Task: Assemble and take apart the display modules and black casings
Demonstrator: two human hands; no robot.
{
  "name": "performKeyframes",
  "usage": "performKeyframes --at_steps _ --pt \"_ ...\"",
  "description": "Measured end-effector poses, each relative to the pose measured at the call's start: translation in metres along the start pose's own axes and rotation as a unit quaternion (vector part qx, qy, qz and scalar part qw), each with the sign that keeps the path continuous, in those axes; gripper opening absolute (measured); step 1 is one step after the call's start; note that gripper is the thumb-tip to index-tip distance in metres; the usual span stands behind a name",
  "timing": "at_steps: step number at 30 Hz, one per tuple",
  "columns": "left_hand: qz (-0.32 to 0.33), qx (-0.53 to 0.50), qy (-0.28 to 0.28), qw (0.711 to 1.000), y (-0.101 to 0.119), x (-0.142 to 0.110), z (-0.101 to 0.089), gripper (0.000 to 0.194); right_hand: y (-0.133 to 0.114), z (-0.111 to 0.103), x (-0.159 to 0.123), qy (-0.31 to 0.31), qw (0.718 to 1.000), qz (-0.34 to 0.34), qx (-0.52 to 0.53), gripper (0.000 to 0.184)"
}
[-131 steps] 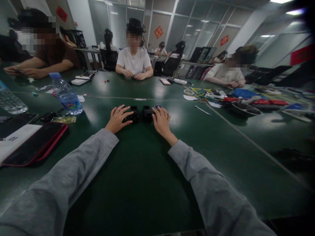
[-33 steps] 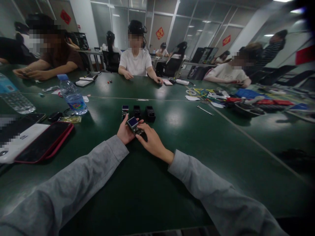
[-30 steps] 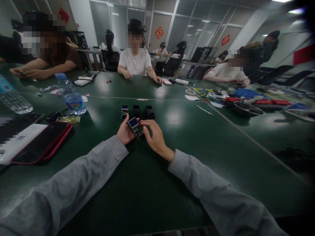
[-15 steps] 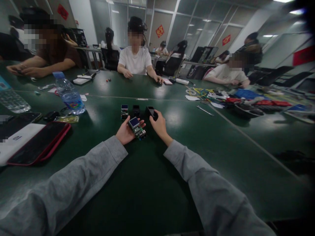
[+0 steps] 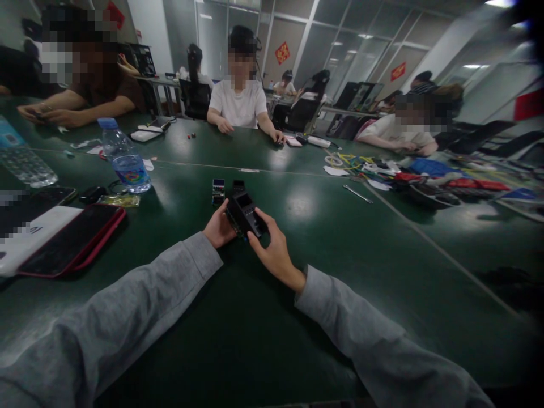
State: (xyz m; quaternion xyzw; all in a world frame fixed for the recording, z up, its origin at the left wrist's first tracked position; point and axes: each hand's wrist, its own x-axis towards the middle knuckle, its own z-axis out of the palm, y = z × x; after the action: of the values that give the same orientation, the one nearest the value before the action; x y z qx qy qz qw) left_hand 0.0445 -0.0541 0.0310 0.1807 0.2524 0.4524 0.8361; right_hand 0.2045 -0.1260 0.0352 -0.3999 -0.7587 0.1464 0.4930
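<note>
My left hand (image 5: 220,228) and my right hand (image 5: 274,251) meet over the green table (image 5: 238,317). Together they hold a small black box-like case (image 5: 245,212), which sits over the small electronic module that my left hand cradles; the module is almost hidden under it. My right fingers pinch the case from the right side. Just beyond, on the table, stand a small module with a blue screen (image 5: 218,191) and another black case (image 5: 238,185).
A water bottle (image 5: 124,161) stands to the left, with phones, one in a red case (image 5: 71,239), near the left edge. Tools, cables and papers (image 5: 408,175) lie at the right. Several other people sit round the table's far side.
My right hand reached to the rightmost black case, lifted it off the table and brought it back over the module in my left hand. Only two pieces are left in the row.
</note>
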Motion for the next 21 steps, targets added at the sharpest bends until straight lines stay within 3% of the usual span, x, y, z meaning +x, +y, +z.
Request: performKeyframes --at_steps 9,11,16,21 --pt "0.011 -0.02 -0.04 0.999 0.0 0.003 -0.005 0.072 0.013 0.007 0.0 -0.069 0.995 0.068 -0.009 0.05" --pt "0.014 -0.013 -0.035 0.999 0.0 0.002 -0.003 0.067 0.016 0.009 -0.001 -0.084 0.994 0.074 -0.015 0.051" --pt "0.03 0.037 -0.027 0.998 -0.002 -0.002 0.003 0.028 0.02 0.01 0.0 -0.085 0.992 0.088 0.036 0.056" --pt "0.033 0.048 -0.054 0.997 -0.002 -0.008 0.007 0.031 0.029 0.009 0.005 -0.055 0.959 0.189 0.203 0.046"
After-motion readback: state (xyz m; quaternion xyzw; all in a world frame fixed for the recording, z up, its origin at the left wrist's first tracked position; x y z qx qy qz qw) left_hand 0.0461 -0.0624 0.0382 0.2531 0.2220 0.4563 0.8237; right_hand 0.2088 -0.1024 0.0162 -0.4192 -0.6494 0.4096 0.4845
